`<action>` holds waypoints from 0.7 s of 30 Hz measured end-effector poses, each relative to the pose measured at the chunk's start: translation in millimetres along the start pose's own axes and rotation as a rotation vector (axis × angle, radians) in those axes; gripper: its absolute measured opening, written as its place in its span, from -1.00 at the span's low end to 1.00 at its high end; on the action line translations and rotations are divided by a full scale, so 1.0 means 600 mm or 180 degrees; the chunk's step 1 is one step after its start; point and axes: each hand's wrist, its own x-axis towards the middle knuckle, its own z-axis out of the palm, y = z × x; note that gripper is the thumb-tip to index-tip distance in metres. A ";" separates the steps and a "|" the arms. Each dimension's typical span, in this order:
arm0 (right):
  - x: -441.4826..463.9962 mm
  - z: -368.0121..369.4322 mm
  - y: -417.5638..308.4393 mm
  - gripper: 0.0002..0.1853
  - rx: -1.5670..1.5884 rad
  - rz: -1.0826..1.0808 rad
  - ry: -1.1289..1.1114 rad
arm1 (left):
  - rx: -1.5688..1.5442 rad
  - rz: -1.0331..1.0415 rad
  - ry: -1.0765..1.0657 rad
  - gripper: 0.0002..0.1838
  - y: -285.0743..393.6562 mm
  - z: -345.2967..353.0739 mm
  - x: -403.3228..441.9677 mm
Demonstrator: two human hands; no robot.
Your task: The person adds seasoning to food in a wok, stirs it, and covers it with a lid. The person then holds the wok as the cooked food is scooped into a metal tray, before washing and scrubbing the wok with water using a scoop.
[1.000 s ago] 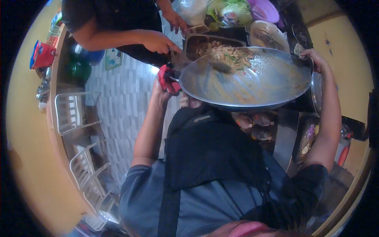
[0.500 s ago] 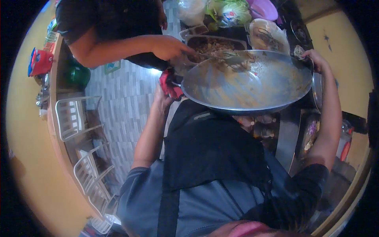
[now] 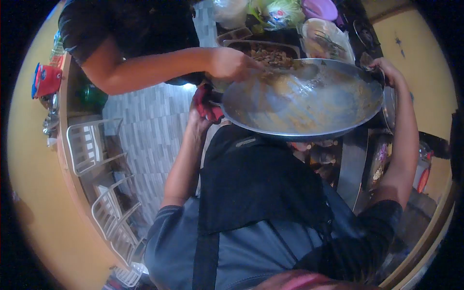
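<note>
A large metal wok [image 3: 309, 108], smeared with brown sauce, is tilted with its far rim over a metal tray [image 3: 296, 49] of chopped brown food [image 3: 273, 55]. My left hand [image 3: 202, 113] is closed around the wok's left handle through a red cloth [image 3: 209, 107]. At the far right, my right hand [image 3: 386, 71] grips the other handle, with a dark, crumpled cloth [image 3: 367, 62] there. Another person's hand [image 3: 229, 64] reaches in over the wok's left side; the tool it seems to hold is blurred.
Behind the tray lie wrapped lettuce [image 3: 282, 14], a white plastic bag [image 3: 229, 13], a purple bowl [image 3: 320, 8] and a plastic-lined container [image 3: 326, 41] with a utensil. White chairs [image 3: 92, 145] line the left side. The other person [image 3: 145, 38] stands close at the upper left.
The other person's hand has moved right, further over the wok. Chunks of food near the wok's far rim are no longer seen there. My hands hold almost the same position.
</note>
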 end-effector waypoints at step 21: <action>-0.035 0.015 -0.013 -0.79 0.0033 -0.0147 -0.0225 | 0.0719 -0.0237 -0.0091 -0.81 -0.032 0.067 -0.056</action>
